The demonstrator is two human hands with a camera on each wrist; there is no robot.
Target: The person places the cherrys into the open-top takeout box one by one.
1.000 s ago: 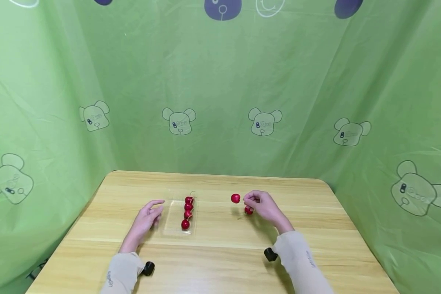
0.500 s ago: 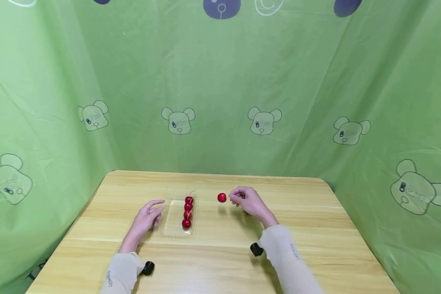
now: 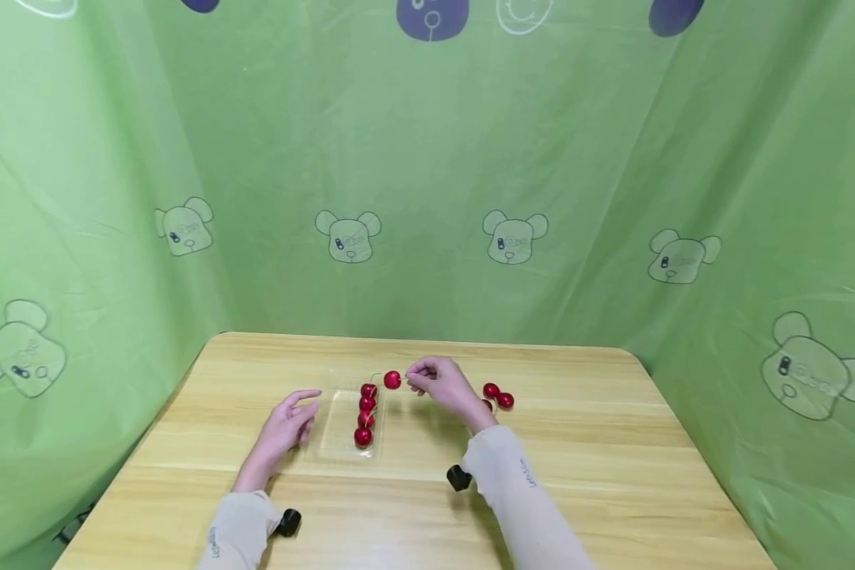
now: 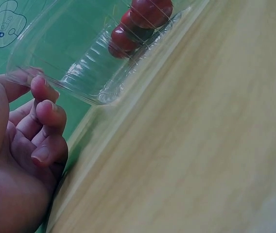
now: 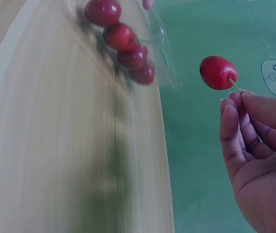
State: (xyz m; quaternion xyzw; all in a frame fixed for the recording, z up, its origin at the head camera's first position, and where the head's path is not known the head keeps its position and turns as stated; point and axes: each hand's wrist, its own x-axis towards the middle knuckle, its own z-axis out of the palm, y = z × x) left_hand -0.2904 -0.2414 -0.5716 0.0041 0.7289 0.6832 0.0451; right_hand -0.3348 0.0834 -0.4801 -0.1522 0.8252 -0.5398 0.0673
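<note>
Green bear-print curtain [image 3: 427, 158] around a pale wood table [image 3: 577, 475] in head view. Clear plastic tray [image 3: 339, 419] on the tabletop, landmark for everything below. Four cherries [image 3: 366, 404] in one line inside, along tray's right side; probably put against that wall to limit rolling. Held cherry [image 3: 393, 380] just right of tray's far end, apparently raised off the wood. Right hand [image 3: 445, 385] behind it, farther right of tray, pinching by the stem. Loose cherries [image 3: 506, 400] well to the right of tray, at least three, one part-hidden by the right arm. Left hand [image 3: 283, 423] just left of tray, fingers loosely bent, nothing gripped; likely parked there within reach to steady light plastic. Left wrist view: near corner of tray overlapping index finger, see-through wall, so cannot tell touching or just beside. Cherries visible through the wall, bunched by perspective. Right wrist view: narrow grip, thumb and fingertip together on green stem [image 5: 234, 84], remaining fingers curled in below. Fruit out ahead of fingertips, apart from tray and its row. Stem hold probably for keeping fingers off the skin and clear of neighbours in tray. Tray edge blurred here, exact gap to fruit not readable.
</note>
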